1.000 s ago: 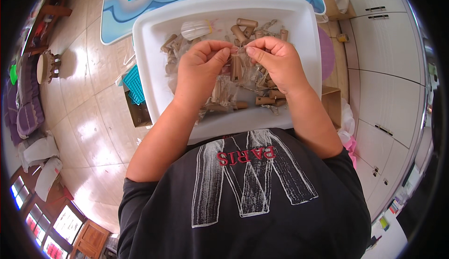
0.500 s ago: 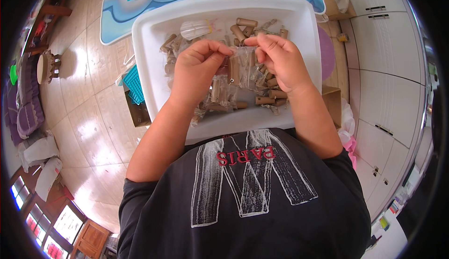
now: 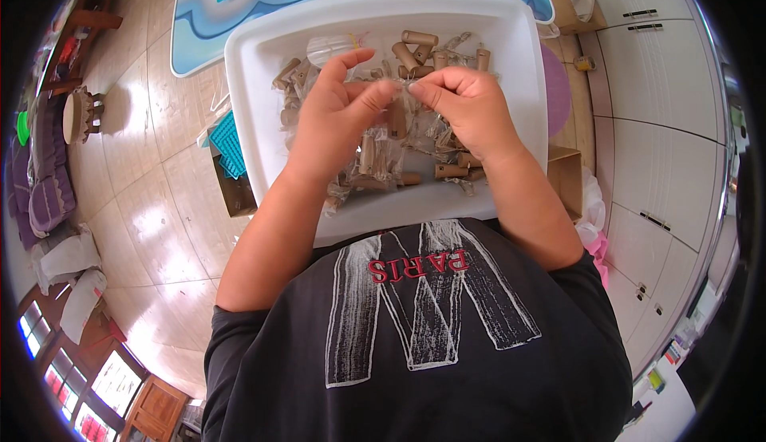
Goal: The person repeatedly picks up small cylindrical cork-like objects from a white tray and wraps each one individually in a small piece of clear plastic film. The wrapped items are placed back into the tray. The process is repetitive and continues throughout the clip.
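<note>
Over the white tub, my left hand (image 3: 331, 115) pinches the top of a small clear plastic bag between thumb and a bent finger, while its index finger is raised. Pressed together beside it, the thumb and index finger of my right hand (image 3: 469, 113) grip the same bag's top edge. Inside the bag hangs a brown cylinder (image 3: 397, 120), partly seen between the hands. Below and around lie several brown cylinders (image 3: 420, 37), many in clear wrapping. A bundle of clear empty bags (image 3: 329, 46) lies behind my left hand.
The white tub (image 3: 243, 75) stands against a table (image 3: 191, 31) with a blue wave pattern. Teal gridded trays (image 3: 229, 145) stick out of a cardboard box (image 3: 236, 191) at the left. Another cardboard box (image 3: 565, 183) stands right, before white cabinets (image 3: 658, 83).
My right hand has moved left, its fingers now meeting my left fingertips at the bag's top. My left index finger has lifted away from the thumb.
</note>
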Action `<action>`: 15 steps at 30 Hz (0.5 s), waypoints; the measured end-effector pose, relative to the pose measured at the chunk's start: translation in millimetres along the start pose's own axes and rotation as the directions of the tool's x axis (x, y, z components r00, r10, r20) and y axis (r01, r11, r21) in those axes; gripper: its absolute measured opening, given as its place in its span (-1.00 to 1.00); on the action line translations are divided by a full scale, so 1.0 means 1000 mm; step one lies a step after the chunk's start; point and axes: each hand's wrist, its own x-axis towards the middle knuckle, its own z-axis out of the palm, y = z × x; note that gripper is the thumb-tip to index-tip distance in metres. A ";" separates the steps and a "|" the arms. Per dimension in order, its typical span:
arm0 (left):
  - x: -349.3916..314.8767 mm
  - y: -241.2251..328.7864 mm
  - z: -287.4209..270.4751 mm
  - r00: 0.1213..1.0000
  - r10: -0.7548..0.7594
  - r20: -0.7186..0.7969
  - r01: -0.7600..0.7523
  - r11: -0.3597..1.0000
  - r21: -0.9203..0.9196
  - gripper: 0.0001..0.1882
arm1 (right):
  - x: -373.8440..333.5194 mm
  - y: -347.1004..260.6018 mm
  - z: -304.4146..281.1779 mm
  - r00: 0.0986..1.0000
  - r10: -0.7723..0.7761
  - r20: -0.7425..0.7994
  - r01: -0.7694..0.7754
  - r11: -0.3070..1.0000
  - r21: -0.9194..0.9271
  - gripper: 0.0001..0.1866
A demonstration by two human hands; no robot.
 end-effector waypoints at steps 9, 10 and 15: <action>-0.013 0.042 -0.039 0.977 0.213 -0.011 -0.075 0.391 0.917 -0.73 | 0.005 -0.008 -0.034 0.921 -0.051 -0.385 0.192 0.921 0.338 -0.75; -0.012 0.044 -0.036 0.953 0.301 0.045 -0.152 0.345 0.926 -0.74 | 0.005 -0.010 -0.036 0.915 -0.032 -0.403 0.197 0.906 0.375 -0.74; 0.031 0.030 -0.003 0.789 0.498 0.359 -0.474 0.122 0.872 -0.77 | 0.007 -0.012 -0.026 0.909 -0.049 -0.413 0.231 0.886 0.403 -0.73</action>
